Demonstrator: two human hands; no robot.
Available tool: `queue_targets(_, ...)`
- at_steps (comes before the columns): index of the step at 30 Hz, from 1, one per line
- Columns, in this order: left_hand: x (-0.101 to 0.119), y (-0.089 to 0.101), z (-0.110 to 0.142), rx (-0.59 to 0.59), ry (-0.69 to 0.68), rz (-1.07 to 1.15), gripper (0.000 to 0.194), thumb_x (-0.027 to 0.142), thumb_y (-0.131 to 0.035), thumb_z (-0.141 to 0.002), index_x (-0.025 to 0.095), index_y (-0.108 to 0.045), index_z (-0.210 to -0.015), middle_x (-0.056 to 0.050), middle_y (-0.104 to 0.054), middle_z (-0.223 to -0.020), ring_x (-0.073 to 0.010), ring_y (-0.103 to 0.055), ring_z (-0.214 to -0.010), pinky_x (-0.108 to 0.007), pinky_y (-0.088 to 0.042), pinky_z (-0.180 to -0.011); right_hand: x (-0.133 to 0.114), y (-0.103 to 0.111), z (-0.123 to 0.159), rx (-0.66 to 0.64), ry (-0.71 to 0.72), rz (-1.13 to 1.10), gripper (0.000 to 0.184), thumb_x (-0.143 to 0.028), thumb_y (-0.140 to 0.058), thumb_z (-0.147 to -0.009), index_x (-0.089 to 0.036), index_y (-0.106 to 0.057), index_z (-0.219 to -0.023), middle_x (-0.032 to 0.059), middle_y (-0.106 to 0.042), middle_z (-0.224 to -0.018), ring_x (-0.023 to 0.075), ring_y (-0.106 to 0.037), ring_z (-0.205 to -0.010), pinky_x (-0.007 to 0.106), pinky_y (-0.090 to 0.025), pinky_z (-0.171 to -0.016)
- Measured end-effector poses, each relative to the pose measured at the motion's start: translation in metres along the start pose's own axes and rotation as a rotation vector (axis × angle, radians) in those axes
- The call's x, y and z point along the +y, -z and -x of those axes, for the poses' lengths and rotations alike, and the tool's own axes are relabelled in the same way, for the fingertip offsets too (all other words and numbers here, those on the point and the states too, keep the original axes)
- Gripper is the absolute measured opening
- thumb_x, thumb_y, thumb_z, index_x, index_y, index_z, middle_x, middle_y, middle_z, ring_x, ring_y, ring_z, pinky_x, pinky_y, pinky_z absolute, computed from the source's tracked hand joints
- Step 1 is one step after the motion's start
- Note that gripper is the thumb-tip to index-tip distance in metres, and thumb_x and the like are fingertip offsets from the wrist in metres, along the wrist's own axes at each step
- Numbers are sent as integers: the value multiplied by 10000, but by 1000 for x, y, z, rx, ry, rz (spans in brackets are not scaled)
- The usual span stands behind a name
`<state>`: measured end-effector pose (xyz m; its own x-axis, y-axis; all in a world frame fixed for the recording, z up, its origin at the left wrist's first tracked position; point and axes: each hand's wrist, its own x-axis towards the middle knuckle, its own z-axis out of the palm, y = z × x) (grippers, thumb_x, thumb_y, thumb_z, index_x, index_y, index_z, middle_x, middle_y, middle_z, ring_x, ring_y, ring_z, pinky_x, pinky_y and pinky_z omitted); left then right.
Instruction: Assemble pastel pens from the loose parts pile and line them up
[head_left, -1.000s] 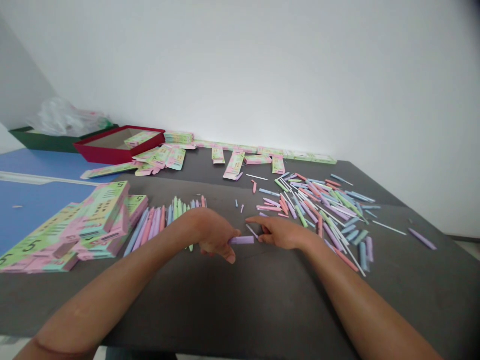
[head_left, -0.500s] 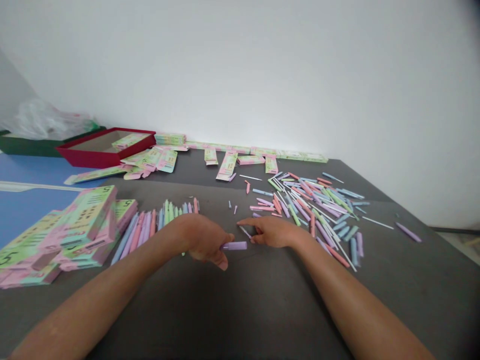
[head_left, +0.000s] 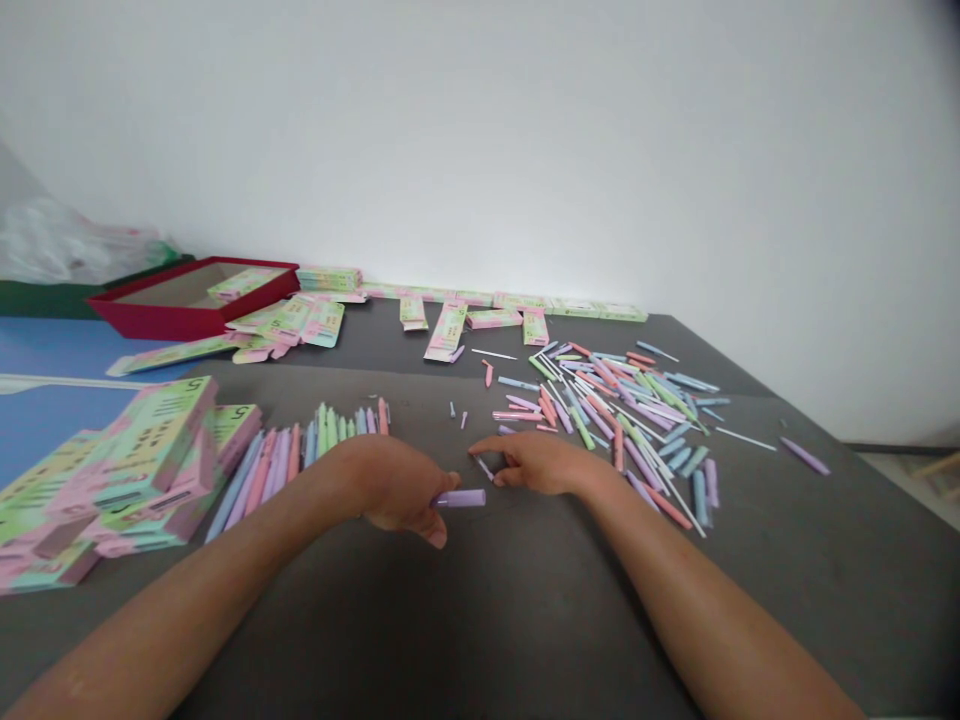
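Observation:
My left hand [head_left: 397, 485] is closed around a purple pen barrel [head_left: 461, 498], which sticks out to the right just above the dark table [head_left: 525, 620]. My right hand [head_left: 536, 463] rests on the table beside it, forefinger stretched toward a thin refill [head_left: 486, 468] lying under its fingers; I cannot tell whether it grips it. A row of assembled pastel pens [head_left: 300, 450] lies behind my left hand. To the right spreads a loose pile of pen parts [head_left: 637, 415] in pink, green, blue and purple.
Stacks of flat green and pink cartons [head_left: 127, 460] sit at the left. Farther back are a red tray [head_left: 187, 300], more cartons [head_left: 450, 325] along the wall, a blue surface [head_left: 45, 400] and a plastic bag [head_left: 67, 245]. A lone purple barrel [head_left: 804, 455] lies far right.
The view has swung rightward, so everything sits further left in frame. Both hands keep nearly the same pose, the left still holding the purple barrel.

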<state>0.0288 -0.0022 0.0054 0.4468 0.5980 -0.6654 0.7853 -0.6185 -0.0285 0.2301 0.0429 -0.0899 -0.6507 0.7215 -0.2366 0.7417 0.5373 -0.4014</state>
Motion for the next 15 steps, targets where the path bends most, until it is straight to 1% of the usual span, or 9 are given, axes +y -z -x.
queue_targets(3,0,0,0,-22,-6,-2,663,454,-592,-817,225,-428,-1417,-166,-719,-1033,-339,-668,-902,-375,-494,-678,0,-3,-1,25,-9,23,523,-308,-602,-837,-327,-489,-1347,28,-668,-970,180,-605,-833,243,-378,-696)
queue_targets(7,1,0,0,-25,-2,-17,668,453,-591,-820,220,-420,-1422,-179,-709,-1062,-344,-666,-921,-386,-501,-701,-1,-8,-1,93,-11,76,407,-337,-570,-863,-320,-544,-1269,27,-673,-940,201,-607,-870,260,-367,-704)
queue_targets(10,2,0,0,-23,-1,-20,653,453,-589,-817,222,-440,-1410,-171,-718,-1033,-337,-668,-908,-381,-500,-700,-3,-11,-1,118,-4,105,405,-338,-569,-861,-322,-541,-1264,26,-672,-951,201,-605,-877,260,-361,-700)
queue_targets(15,3,-1,-1,-25,-4,-16,657,441,-597,-808,222,-443,-1408,-163,-721,-1030,-330,-667,-900,-368,-496,-683,-3,-12,2,132,-8,95,430,-242,-554,-847,-308,-525,-1272,12,-657,-876,160,-584,-753,242,-327,-630)
